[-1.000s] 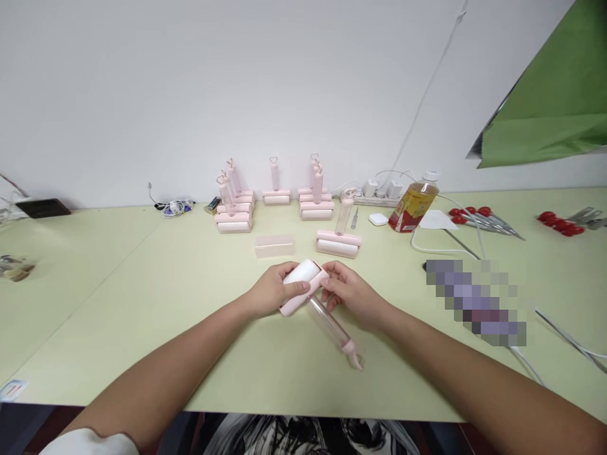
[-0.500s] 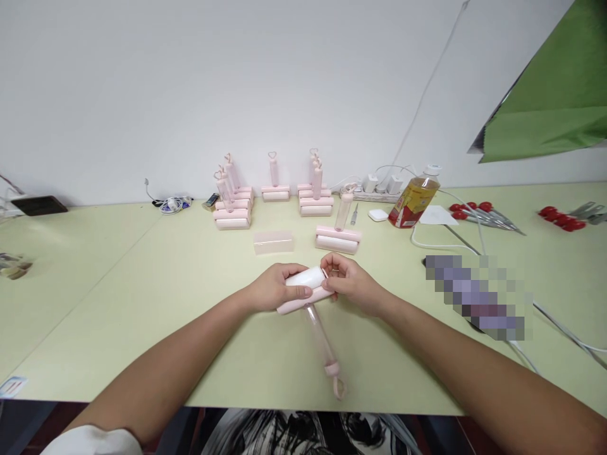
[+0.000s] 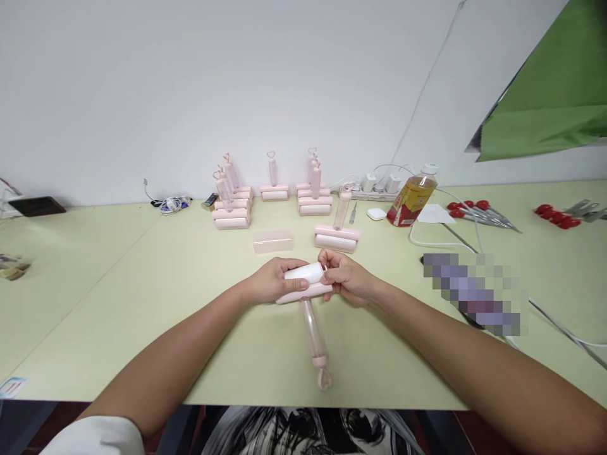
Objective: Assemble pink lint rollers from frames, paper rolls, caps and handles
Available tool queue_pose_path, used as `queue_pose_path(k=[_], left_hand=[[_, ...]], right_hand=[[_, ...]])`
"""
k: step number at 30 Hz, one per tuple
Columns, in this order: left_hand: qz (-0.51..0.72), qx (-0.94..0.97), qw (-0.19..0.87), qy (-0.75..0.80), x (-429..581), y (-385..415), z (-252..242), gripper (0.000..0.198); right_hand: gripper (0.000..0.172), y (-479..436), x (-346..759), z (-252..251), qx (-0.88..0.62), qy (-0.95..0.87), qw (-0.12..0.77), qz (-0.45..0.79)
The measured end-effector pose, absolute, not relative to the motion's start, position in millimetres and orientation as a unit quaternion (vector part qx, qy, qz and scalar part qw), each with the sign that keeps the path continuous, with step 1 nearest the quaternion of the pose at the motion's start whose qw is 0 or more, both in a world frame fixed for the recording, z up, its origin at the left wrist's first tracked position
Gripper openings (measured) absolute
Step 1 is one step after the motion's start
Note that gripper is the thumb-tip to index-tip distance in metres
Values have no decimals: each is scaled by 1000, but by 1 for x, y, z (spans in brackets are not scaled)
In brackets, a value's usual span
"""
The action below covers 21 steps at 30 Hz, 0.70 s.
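Note:
A pink lint roller (image 3: 313,291) with a white roll and a clear handle lies between my hands, its heart-shaped loop pointing toward the table's front edge. My left hand (image 3: 279,281) is closed on the roller's left part, thumb across the white roll. At the right end, the fingers of my right hand (image 3: 345,277) pinch the roller's edge by the end of the roll. Just beyond my hands lies a clear pinkish cover (image 3: 273,241). Another lint roller (image 3: 337,238) stands upright behind my right hand.
Several lint rollers (image 3: 231,218) stand in groups along the wall. To the right are a tilted-looking drink bottle (image 3: 411,196), a power strip (image 3: 374,196), white cables, red-handled tools (image 3: 481,213) and a blurred-out device (image 3: 474,294). A phone (image 3: 36,205) is at far left.
The held lint roller's handle has swung slightly left and now points more directly toward me. Both hands keep their grip, with the right fingers shifted a little at the roll's end.

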<state>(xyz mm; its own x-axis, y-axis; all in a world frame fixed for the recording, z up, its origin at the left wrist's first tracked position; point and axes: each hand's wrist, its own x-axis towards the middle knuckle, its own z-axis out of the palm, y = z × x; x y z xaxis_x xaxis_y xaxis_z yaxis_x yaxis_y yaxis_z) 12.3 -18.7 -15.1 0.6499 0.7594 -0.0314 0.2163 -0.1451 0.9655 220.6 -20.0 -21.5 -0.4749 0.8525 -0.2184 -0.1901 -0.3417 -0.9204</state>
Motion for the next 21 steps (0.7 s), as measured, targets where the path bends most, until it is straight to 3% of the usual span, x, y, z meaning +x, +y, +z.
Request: queue_pose_path(k=[5,10,15,18,21], left_hand=[[274,723,527,354,13,-14,-17,46],[304,732,477,380,16,-16,-20,41],[334,737,419,411,7,-9,-27,50],[345,731,437,395,-2,-2,-33,60],[365,671,535,361,-8,3,-39,71]], right_hand=[[32,-21,216,-25,-389,-460,370,707],[20,-18,211,-38,-473,-550,383,572],[14,-14,217,-45,-513,-601,379,482],[20,-14,224,-43,-530,-635,372,422],[39,-16,230,-39,-534,-663,360,381]])
